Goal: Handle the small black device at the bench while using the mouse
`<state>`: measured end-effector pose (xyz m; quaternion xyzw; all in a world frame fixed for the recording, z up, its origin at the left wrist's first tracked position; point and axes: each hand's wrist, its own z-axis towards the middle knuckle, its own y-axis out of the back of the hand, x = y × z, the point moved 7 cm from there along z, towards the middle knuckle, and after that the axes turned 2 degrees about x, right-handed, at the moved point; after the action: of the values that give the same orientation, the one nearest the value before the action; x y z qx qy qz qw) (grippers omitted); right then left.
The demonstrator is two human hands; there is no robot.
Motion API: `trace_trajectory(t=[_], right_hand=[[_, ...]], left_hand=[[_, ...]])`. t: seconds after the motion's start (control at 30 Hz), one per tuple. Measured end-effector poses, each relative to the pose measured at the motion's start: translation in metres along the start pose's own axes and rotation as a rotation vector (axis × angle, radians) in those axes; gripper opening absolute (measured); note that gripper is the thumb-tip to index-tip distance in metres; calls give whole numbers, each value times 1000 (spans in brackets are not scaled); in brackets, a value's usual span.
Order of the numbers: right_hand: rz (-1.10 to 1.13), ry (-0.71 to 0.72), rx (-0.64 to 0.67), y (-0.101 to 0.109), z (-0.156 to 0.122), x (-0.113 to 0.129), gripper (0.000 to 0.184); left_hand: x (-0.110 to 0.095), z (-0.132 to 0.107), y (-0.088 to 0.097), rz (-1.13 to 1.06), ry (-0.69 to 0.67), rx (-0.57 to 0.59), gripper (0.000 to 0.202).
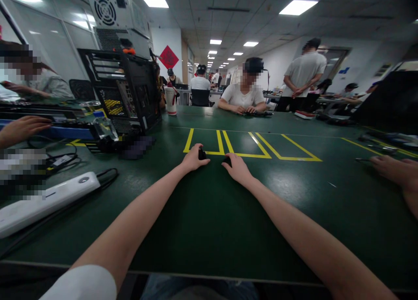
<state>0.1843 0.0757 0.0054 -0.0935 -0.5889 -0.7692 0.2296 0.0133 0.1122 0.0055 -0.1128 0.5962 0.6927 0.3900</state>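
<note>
My left hand (193, 159) is curled around a small black object (202, 154), thumb and fingers on its sides. A short way to the right, my right hand (239, 167) grips another small black object (227, 161), mostly covered by the fingers. What kind of objects these are I cannot make out. Both hands rest low over the green tabletop (215, 221), apart from each other, close to the near ends of the yellow tape outlines (244, 155).
On the left stand an open black computer case (132, 91) with a metal power supply (114, 12) on top, a water bottle (106, 126) and a white power strip (65, 197). A paper cup (170, 100) is behind. Other people's hands (26, 128) reach in from both sides.
</note>
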Motion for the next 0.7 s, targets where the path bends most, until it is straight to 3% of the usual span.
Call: trace_trajectory(t=[0.1, 0.2, 0.3, 0.4, 0.5, 0.57, 0.63, 0.7], right_hand=[[-16, 9, -8, 6, -8, 9, 39], [27, 46, 65, 12, -29, 26, 43], [212, 91, 246, 20, -71, 54, 52], [499, 141, 448, 29, -127, 92, 62], [624, 122, 527, 33, -174, 118, 71], [701, 83, 575, 23, -194, 128, 75], [793, 114, 589, 9, -206, 138, 75], [848, 178, 583, -6, -212, 149, 66]], left_hand=[[-6, 1, 1, 35, 32, -45, 62], [-35, -24, 0, 17, -129, 76, 68], [-76, -81, 5, 27, -324, 290, 72], [-109, -153, 14, 152, -433, 419, 73], [-124, -216, 22, 355, -467, 359, 69], [-126, -248, 26, 442, -530, 249, 60], [-122, -270, 26, 484, -566, 175, 51], [-112, -279, 27, 456, -517, 125, 45]])
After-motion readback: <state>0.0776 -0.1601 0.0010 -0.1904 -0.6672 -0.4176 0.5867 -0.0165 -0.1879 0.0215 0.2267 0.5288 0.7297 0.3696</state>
